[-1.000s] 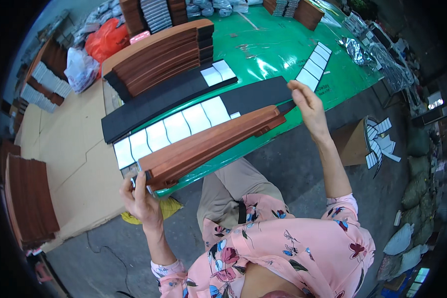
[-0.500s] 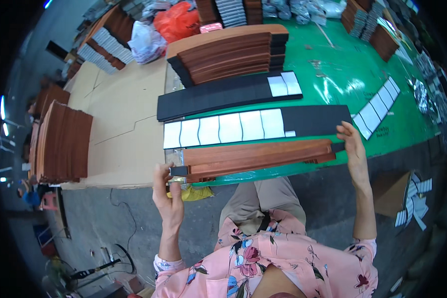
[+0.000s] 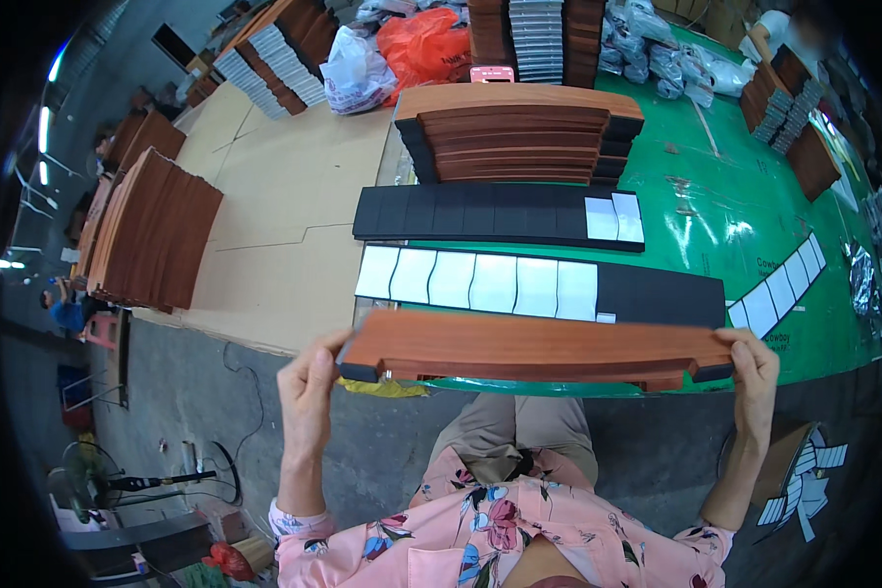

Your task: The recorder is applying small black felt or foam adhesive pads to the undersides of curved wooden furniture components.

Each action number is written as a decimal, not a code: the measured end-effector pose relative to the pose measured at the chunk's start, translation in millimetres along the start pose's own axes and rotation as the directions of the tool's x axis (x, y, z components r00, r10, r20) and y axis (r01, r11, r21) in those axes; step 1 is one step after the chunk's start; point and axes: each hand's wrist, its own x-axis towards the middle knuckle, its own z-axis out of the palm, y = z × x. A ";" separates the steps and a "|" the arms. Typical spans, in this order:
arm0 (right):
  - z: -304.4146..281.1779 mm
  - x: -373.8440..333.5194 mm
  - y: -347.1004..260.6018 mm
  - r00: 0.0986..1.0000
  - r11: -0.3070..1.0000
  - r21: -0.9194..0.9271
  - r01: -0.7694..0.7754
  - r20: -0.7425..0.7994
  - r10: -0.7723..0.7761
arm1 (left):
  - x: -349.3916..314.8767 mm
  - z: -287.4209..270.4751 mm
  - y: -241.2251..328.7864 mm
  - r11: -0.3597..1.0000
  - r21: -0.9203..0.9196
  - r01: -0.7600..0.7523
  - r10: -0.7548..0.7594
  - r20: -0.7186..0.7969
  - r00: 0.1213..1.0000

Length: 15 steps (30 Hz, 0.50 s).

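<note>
A long reddish-brown wood-look board with black ends spans the space between my hands at the table's near edge. My left hand is closed on its left end, thumb on the near side. At the right end my right hand pinches the board beside its black corner. Just beyond lies a black flat strip, its left part covered by a row of white rectangular pieces. A second black strip lies farther off, with two white pieces at its right end.
A stack of similar brown boards stands behind the strips. More brown stacks are on the cardboard-covered left side. A loose white strip lies on the green table cover. Red and white plastic bags sit behind. Another person is far right.
The board has been turned so its broad brown face shows, and my right fingers have closed on its end. The view has shifted, and a person now shows at the far right.
</note>
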 end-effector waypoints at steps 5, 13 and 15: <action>14.8 64.7 -17.7 0.973 0.982 0.043 0.184 -0.149 -0.176 | 75.0 19.3 29.7 0.962 -0.073 -0.263 0.255 -0.105 0.961; 39.9 214.1 -40.7 0.935 0.941 -0.026 0.337 -0.109 -0.338 | 244.8 47.6 49.8 0.918 -0.123 -0.377 0.363 -0.119 0.924; 47.1 242.0 -41.8 0.941 0.945 -0.052 0.322 -0.097 -0.325 | 273.5 56.6 47.8 0.928 -0.092 -0.360 0.351 -0.107 0.930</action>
